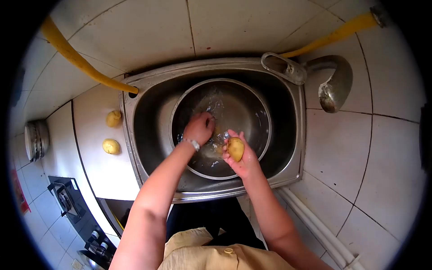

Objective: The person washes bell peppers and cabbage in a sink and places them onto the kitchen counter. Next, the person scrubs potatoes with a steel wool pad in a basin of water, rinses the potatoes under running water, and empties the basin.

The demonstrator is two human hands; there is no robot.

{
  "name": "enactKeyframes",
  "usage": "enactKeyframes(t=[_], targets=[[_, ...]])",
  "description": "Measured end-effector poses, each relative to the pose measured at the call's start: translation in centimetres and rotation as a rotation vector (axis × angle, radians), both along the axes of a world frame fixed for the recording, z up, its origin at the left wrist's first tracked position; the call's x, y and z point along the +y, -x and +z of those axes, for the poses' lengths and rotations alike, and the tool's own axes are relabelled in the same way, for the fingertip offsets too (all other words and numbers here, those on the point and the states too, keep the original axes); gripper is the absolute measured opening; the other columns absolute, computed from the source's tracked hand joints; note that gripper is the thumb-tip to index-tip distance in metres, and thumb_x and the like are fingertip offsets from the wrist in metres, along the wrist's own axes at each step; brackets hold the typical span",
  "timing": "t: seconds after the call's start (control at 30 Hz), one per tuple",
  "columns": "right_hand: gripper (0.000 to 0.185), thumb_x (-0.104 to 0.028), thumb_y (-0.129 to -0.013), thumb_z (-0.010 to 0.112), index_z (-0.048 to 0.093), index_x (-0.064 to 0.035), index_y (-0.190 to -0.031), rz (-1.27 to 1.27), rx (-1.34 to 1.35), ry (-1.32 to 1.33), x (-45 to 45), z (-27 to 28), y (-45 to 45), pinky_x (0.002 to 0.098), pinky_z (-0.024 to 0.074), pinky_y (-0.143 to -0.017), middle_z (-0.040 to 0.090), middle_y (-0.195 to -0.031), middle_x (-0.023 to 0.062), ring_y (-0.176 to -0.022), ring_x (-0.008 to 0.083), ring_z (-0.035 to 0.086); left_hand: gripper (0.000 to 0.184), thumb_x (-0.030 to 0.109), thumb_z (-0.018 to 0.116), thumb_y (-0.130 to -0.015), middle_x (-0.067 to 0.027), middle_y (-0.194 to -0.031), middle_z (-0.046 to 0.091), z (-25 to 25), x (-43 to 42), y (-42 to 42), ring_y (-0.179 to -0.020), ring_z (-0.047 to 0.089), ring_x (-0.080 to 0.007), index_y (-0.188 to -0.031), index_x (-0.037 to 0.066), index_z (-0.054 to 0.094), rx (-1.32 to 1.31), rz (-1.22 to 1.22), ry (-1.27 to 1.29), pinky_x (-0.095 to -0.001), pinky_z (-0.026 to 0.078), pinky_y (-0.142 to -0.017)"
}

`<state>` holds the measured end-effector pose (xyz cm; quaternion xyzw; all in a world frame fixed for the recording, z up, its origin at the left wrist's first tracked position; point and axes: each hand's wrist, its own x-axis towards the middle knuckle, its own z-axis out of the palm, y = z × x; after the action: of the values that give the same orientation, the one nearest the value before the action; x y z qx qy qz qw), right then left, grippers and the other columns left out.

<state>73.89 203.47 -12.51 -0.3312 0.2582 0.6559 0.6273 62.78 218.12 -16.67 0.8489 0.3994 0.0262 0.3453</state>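
A peeled-looking yellow potato [236, 149] rests in my right hand [245, 163], whose fingers curl around it above the near right part of a round metal basin [266, 135]. My left hand [199, 128], with a pale band at its wrist, reaches down into the water in the basin, left of the middle. Its fingers bend downward and are mostly hidden by the back of the hand and the splashing water, so I cannot tell what they hold. The water is rippled around both hands.
The basin sits inside a steel sink [297, 153]. Two potatoes, one farther [113, 118] and one nearer [111, 146], lie on the white counter to the left. A faucet [335, 85] stands at the right back. A yellow hose [85, 63] enters the sink's left corner. A stove [67, 198] is at lower left.
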Motion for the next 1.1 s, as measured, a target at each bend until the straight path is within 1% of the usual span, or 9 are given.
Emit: enactKeyframes(t=[0.17, 0.23, 0.33, 0.53, 0.6, 0.73, 0.93, 1.03, 1.1], targets=[[0.038, -0.046, -0.094, 0.046, 0.057, -0.0130, -0.109, -0.069, -0.096, 0.145, 1.2, 0.7, 0.2, 0.0299, 0.0474, -0.075, 0.060, -0.099, 0.0052, -0.086, 0.0176, 0.058, 0.015, 0.020, 0.060, -0.083, -0.0171, -0.089, 0.057, 9.6, -6.6, -2.1, -0.090, 0.055, -0.0362, -0.087, 0.006, 0.060, -0.474, 0.282, 0.045, -0.0389, 0.045, -0.081], [0.035, -0.043, -0.093, 0.048, 0.056, -0.0129, -0.110, -0.215, -0.106, -0.099, 0.9, -1.6, 2.3, 0.0331, 0.0472, -0.082, 0.060, -0.103, 0.0035, -0.095, 0.0173, 0.058, 0.027, 0.020, 0.059, -0.081, -0.0339, -0.110, 0.046, 11.7, -7.4, -3.7, -0.108, 0.041, -0.0513, -0.095, -0.003, 0.059, -0.285, 0.147, 0.324, -0.0566, 0.032, -0.096], [0.033, -0.037, -0.094, 0.046, 0.053, -0.0114, -0.115, -0.098, -0.185, 0.148, 1.2, 2.2, 2.9, 0.0347, 0.0458, -0.089, 0.059, -0.108, 0.0043, -0.102, 0.0181, 0.056, 0.018, 0.021, 0.062, -0.083, -0.0173, -0.089, 0.058, 6.3, -4.5, -6.6, -0.090, 0.055, -0.0358, -0.084, 0.003, 0.060, -0.295, 0.281, 0.016, -0.0399, 0.044, -0.079], [0.035, -0.033, -0.095, 0.038, 0.053, -0.0071, -0.114, -0.147, -0.201, 0.254, 0.8, 1.1, 3.2, 0.0355, 0.0452, -0.091, 0.057, -0.116, 0.0073, -0.105, 0.0206, 0.056, 0.014, 0.017, 0.061, -0.082, -0.0172, -0.088, 0.057, 9.4, -7.1, -4.4, -0.084, 0.054, -0.0369, -0.083, 0.004, 0.061, -0.341, 0.230, -0.036, -0.0456, 0.045, -0.073], [0.035, -0.038, -0.094, 0.044, 0.053, -0.0105, -0.114, -0.227, -0.092, -0.358, -1.6, -2.8, 2.7, 0.0366, 0.0463, -0.089, 0.059, -0.114, 0.0089, -0.103, 0.0226, 0.057, 0.013, 0.017, 0.060, -0.084, -0.0165, -0.084, 0.056, 9.2, -9.0, -3.5, -0.082, 0.054, -0.0364, -0.083, 0.004, 0.059, -0.447, 0.183, -0.081, -0.0432, 0.044, -0.073], [0.037, -0.041, -0.093, 0.041, 0.056, -0.0090, -0.104, -0.145, -0.023, 0.457, 2.1, 2.7, 3.0, 0.0358, 0.0478, -0.083, 0.060, -0.108, 0.0080, -0.098, 0.0220, 0.058, 0.015, 0.019, 0.058, -0.085, -0.0162, -0.087, 0.057, 6.4, -4.8, -5.9, -0.085, 0.055, -0.0362, -0.083, 0.004, 0.060, -0.315, 0.412, -0.025, -0.0444, 0.046, -0.072], [0.038, -0.038, -0.096, 0.037, 0.054, -0.0091, -0.114, -0.348, -0.054, -0.446, -1.8, -5.7, 3.1, 0.0389, 0.0457, -0.091, 0.058, -0.113, 0.0094, -0.106, 0.0236, 0.055, 0.014, 0.017, 0.060, -0.084, -0.0156, -0.084, 0.057, 9.4, -8.4, -4.2, -0.081, 0.055, -0.0348, -0.082, 0.003, 0.058, -0.427, 0.201, -0.102, -0.0437, 0.045, -0.070], [0.032, -0.037, -0.093, 0.043, 0.057, -0.0091, -0.101, -0.260, -0.053, 0.274, 0.6, 0.7, 2.7, 0.0355, 0.0474, -0.081, 0.059, -0.104, 0.0103, -0.096, 0.0223, 0.057, 0.014, 0.018, 0.060, -0.085, -0.0152, -0.084, 0.056, 7.4, -7.5, -4.4, -0.082, 0.055, -0.0351, -0.084, 0.004, 0.058, -0.418, 0.259, -0.103, -0.0426, 0.045, -0.073], [0.032, -0.039, -0.092, 0.045, 0.057, -0.0098, -0.097, -0.063, 0.097, 0.016, -1.1, -0.7, 1.9, 0.0339, 0.0466, -0.076, 0.060, -0.099, 0.0104, -0.089, 0.0211, 0.057, 0.014, 0.019, 0.060, -0.085, -0.0157, -0.088, 0.057, 5.0, -4.1, -5.5, -0.086, 0.054, -0.0356, -0.087, 0.005, 0.059, -0.342, 0.319, -0.105, -0.0436, 0.045, -0.078]])
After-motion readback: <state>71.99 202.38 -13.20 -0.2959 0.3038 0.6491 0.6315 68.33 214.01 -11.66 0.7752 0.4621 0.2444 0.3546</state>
